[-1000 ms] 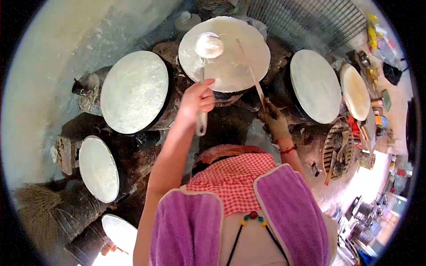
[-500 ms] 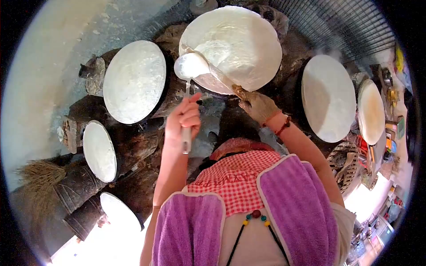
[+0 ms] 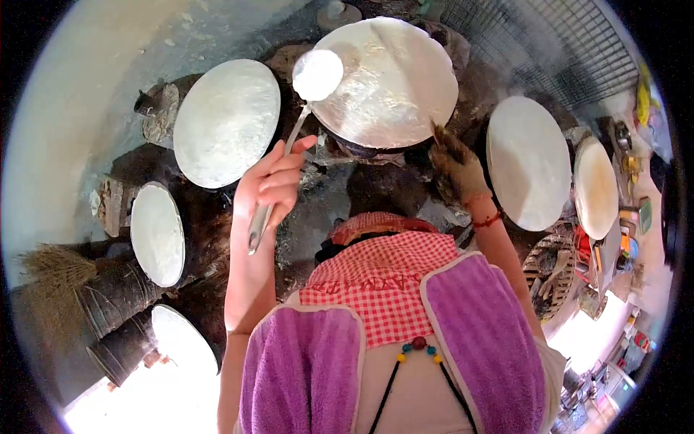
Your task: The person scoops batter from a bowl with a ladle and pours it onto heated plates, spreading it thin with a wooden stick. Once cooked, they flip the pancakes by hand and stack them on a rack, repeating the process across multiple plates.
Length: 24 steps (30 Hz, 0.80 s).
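My left hand [image 3: 271, 181] is closed around the metal handle of a ladle [image 3: 318, 75]. The ladle's bowl is white and hangs over the left rim of the large round griddle [image 3: 390, 87]. A whitish layer covers the griddle's surface, with a shadow across its right part. At the griddle's lower right edge, my right hand [image 3: 463, 173], in a dull brownish glove, grips a brown, rough-looking tool [image 3: 450, 147]. Its exact kind is hard to make out, and its lower part is hidden by the hand.
Left of me stand several round white-topped griddles, the nearest large one [image 3: 228, 123] beside the wall. On the right are another white-topped griddle [image 3: 528, 163] and a browner round one [image 3: 597, 188]. A straw broom [image 3: 58, 275], a slatted basket [image 3: 549, 271] and a wire mesh [image 3: 542, 50] lie farther out.
My right hand has moved right, off the griddle's front edge, and the long pale blade over the griddle no longer shows. My left hand has shifted left and the ladle's bowl has moved up.
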Motion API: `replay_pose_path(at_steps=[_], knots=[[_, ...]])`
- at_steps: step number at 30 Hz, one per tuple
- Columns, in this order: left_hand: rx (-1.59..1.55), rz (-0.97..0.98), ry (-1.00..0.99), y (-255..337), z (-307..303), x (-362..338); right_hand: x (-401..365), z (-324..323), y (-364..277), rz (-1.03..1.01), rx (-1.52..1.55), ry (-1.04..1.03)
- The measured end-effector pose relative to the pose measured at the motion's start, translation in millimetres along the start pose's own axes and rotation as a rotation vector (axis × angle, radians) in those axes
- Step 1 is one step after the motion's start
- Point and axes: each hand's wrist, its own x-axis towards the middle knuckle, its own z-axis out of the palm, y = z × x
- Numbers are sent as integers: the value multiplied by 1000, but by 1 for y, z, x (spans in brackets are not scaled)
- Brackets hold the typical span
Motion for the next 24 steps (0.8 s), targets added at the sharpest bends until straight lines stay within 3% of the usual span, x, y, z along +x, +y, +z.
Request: replay_pose_path(at_steps=[1, 2, 5, 6, 7, 10, 12, 14, 16, 18, 20, 24], knots=[[23, 20, -88, -1, 0, -8, -2, -5, 9, 65, -212, 15], [100, 97, -46, -6, 5, -23, 0, -8, 15, 67, -217, -4], [688, 368, 2, -18, 0, -54, 20, -6, 34, -250, -542, -72], [829, 436, 44, -22, -3, -62, 32, 1, 33, -236, -538, -87], [717, 442, 107, -24, -6, -71, 41, 12, 27, -232, -619, -131], [-30, 286, 31, -12, -16, -95, 59, 42, 23, -341, -676, -152], [-51, 335, 56, -3, -38, -110, 64, 60, 21, -95, -883, -252], [-101, 362, 54, 5, -51, -130, 43, 72, 5, -151, -902, -207], [-122, 342, 8, 15, -62, -152, 27, 79, 1, -394, -821, -179], [-92, 362, 20, 23, -65, -172, 9, 79, -12, -318, -894, -194], [-63, 385, 39, 30, -67, -191, -6, 78, -20, 43, -1073, -288], [-11, 397, 4, 46, -68, -217, -25, 79, -37, -132, -872, -156]])
